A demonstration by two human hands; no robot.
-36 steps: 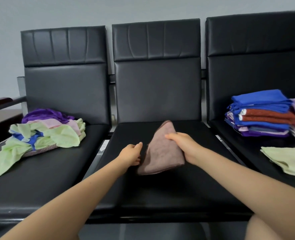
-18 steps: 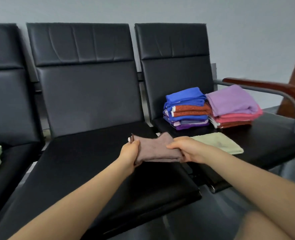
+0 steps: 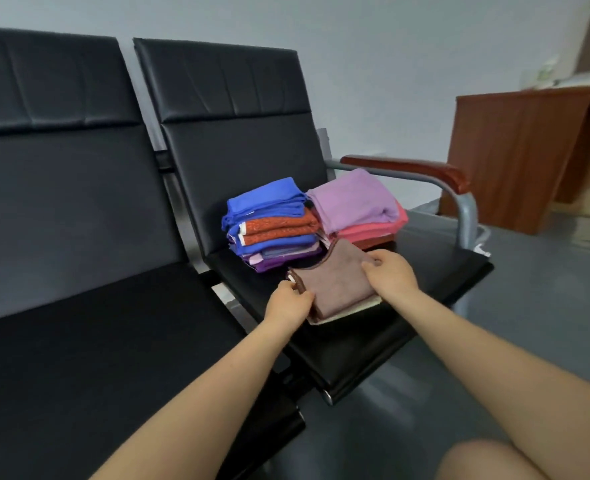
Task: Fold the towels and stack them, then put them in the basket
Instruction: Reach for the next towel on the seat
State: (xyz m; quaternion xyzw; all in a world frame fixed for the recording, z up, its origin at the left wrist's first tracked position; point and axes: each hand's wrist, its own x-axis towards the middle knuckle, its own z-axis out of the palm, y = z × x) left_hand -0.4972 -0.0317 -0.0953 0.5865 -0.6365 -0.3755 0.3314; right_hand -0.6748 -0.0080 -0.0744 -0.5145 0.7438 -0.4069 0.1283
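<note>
- Folded brown towel [image 3: 336, 280] lies on a pale green towel [image 3: 347, 311] on the black chair seat [image 3: 435, 271].
- Left hand [image 3: 288, 303] pinches its near-left corner; right hand [image 3: 390, 273] grips its right edge.
- Two folded stacks, blue-topped [image 3: 269, 220] and purple-topped [image 3: 352, 202], sit just behind.

Folded brown towel [image 3: 335, 282] lies flat on a pale green folded towel [image 3: 347, 310], of which only the near edge shows, on the right-hand seat. At its 12 o'clock stands a stack of folded towels [image 3: 272, 225], blue, orange and purple; at 1 o'clock, touching that stack, a second stack [image 3: 359, 207] is topped with lilac over pink.
</note>
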